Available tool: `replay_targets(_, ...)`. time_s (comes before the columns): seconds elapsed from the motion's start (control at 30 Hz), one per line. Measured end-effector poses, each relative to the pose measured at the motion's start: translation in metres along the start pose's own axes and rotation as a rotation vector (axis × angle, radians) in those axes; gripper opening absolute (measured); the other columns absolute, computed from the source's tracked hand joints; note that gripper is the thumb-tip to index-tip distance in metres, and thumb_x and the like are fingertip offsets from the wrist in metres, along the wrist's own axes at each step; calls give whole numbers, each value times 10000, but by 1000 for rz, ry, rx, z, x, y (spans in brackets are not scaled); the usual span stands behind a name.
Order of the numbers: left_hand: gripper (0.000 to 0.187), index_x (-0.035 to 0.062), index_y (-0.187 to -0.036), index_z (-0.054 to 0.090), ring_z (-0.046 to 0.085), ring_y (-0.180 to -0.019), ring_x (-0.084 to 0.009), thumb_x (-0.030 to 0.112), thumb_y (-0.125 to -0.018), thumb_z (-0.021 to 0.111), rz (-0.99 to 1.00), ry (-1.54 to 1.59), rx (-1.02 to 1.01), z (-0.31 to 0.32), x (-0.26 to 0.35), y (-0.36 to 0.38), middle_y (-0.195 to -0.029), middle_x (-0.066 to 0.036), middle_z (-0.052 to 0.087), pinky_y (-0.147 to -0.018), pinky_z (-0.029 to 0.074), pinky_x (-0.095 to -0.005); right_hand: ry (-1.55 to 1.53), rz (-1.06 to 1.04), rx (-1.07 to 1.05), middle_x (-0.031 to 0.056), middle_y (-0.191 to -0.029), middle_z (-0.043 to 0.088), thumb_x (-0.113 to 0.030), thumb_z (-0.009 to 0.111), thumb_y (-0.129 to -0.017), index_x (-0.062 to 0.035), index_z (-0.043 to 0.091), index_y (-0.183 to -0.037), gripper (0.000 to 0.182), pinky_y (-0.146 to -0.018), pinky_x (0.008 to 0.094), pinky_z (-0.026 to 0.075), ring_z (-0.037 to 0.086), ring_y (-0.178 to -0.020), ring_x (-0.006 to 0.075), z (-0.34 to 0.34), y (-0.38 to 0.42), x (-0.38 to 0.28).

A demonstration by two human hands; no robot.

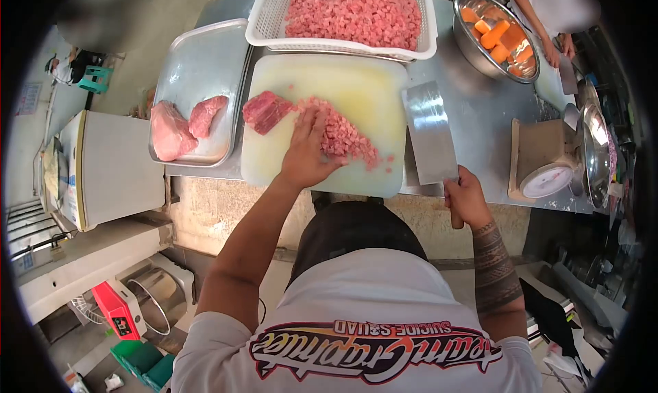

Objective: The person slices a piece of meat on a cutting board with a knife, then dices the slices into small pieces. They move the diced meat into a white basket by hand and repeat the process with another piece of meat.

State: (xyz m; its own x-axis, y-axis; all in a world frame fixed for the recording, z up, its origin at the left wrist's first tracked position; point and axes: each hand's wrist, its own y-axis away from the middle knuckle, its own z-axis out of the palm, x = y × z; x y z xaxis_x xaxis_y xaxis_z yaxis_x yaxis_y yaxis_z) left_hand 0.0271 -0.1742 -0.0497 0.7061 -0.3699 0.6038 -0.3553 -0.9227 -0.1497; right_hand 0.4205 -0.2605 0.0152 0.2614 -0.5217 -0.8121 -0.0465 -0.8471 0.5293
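My left hand [308, 153] lies with fingers stretched out against a pile of diced pink meat [343, 134] on the white cutting board [274, 167]. Its fingertips touch the left side of the pile. Left of them sits an uncut chunk of red meat [266, 112]. My right hand [467, 195] is closed around the wooden handle of a cleaver [430, 129]. The wide blade is beside the board's right edge, pointing away from me; whether it touches the table cannot be made out.
A metal tray [199, 53] at left holds two raw meat pieces [173, 131]. Behind the board stands a white basket [343, 49] of diced meat. A steel bowl [473, 55] of carrots [495, 35] and a scale [541, 153] are on the right; another person's hands [558, 50] work beyond.
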Motion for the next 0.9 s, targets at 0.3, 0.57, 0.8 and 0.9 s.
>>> replay_targets(0.3, 1163, 113, -1629, 427, 309, -1503, -598, 651, -706, 887, 7, -216, 129, 42, 65, 3, -1666, -367, 269, -1232, 270, -681, -35, -46, -100, 65, -840, 648, -97, 587, -1044, 7, 589, -1252, 232, -567, 344, 549, 620, -607, 142, 92, -7, 17)
replay_targets(0.57, 876, 118, -1544, 537, 371, -1425, -631, 552, -833, 808, 70, -83, 304, 54, 52, 0, -1591, -363, 380, -1206, 294, -703, -36, -157, -253, 175, -740, 668, -84, 623, -995, 26, 585, -1113, 166, -547, 413, 557, 694, -568, 253, 166, -17, 12)
replay_targets(0.8, 851, 102, -1549, 531, 407, -1429, -580, 469, -833, 811, 139, -39, 377, 10, 80, -29, -1558, -371, 412, -1211, 290, -702, -114, -159, -239, 119, -758, 670, -81, 602, -1004, 37, 594, -1172, 205, -542, 372, 559, 666, -566, 201, 144, 6, -44)
replay_targets(0.9, 822, 100, -1539, 544, 409, -1435, -574, 449, -841, 802, 263, -53, 518, -35, 86, -103, -1543, -379, 428, -1216, 295, -688, -40, -236, -191, 113, -758, 667, -95, 594, -995, 37, 591, -1177, 225, -544, 370, 557, 660, -568, 195, 124, -23, -124)
